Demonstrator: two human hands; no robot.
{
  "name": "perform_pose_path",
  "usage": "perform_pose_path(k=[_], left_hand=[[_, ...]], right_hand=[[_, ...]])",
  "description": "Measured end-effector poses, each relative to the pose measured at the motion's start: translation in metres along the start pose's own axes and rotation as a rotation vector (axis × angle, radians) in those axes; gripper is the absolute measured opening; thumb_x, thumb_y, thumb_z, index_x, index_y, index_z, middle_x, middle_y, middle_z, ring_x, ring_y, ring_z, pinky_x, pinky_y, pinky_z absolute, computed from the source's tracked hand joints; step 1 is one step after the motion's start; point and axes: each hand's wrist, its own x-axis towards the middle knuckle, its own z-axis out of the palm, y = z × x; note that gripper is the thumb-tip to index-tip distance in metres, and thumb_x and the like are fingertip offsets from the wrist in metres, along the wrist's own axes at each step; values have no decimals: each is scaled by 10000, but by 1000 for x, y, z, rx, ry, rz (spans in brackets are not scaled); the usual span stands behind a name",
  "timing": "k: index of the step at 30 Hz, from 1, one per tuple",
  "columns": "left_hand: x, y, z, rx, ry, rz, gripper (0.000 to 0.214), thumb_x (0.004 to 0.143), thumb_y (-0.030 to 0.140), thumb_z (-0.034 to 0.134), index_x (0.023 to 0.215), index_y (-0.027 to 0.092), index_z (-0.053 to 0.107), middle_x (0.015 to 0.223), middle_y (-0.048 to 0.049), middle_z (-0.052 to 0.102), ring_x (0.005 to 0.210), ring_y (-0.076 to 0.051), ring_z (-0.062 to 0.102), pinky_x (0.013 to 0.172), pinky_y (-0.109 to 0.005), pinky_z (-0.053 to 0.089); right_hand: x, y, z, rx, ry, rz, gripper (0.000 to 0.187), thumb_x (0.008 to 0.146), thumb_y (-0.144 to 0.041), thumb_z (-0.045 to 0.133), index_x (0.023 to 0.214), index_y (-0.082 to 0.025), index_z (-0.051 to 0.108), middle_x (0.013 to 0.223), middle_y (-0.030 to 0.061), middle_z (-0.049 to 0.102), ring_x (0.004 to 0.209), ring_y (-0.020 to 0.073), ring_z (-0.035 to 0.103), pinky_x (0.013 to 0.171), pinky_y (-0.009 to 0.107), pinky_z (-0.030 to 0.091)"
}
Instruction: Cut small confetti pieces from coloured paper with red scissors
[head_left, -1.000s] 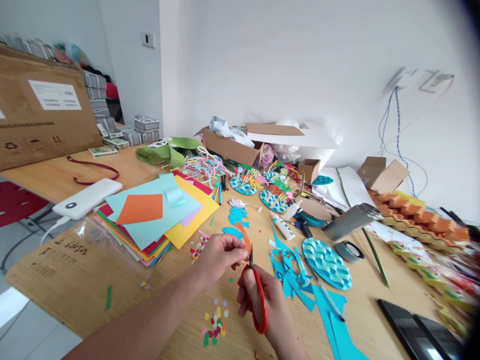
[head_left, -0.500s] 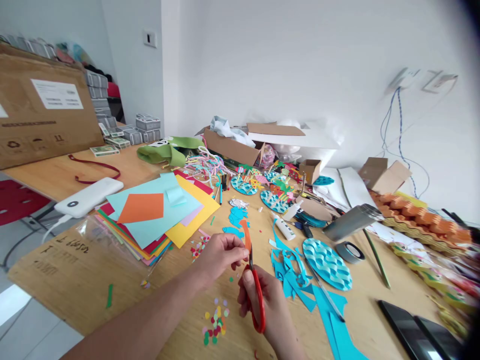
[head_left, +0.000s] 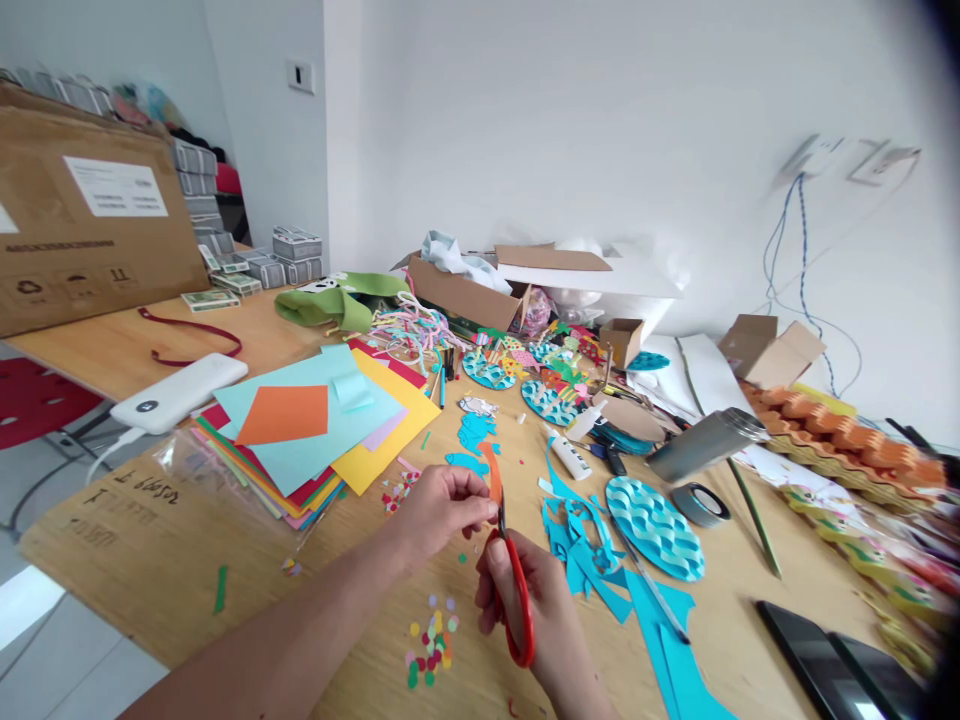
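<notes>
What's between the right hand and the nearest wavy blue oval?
Loose blue paper scraps lie between the right hand and the wavy blue oval, with a pen by the oval's edge, as the head view shows.

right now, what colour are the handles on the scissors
The scissors' handles are red, seen best in the head view.

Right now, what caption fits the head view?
Left hand pinches a narrow orange paper strip at red-handled metal scissors in the right hand.

Scissors (head_left: 524,605) in the right hand (head_left: 546,598) are showing red handles — the oval (head_left: 656,527) right of it, blue waves.
</notes>
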Motion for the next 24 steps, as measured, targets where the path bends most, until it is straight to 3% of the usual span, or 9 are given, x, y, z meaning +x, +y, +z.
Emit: perform_pose_path(k=[24], left_hand=[[2,-1,-4,-50,-8,-10,85,631,210,599,618,130,576,601,-10,607,480,-75,462,493,-208,358]], right_hand=[[0,4,0,-25,-2,10,454,752,-605,469,646,-165,444,427,-40,520,312,73,484,320,148,319]])
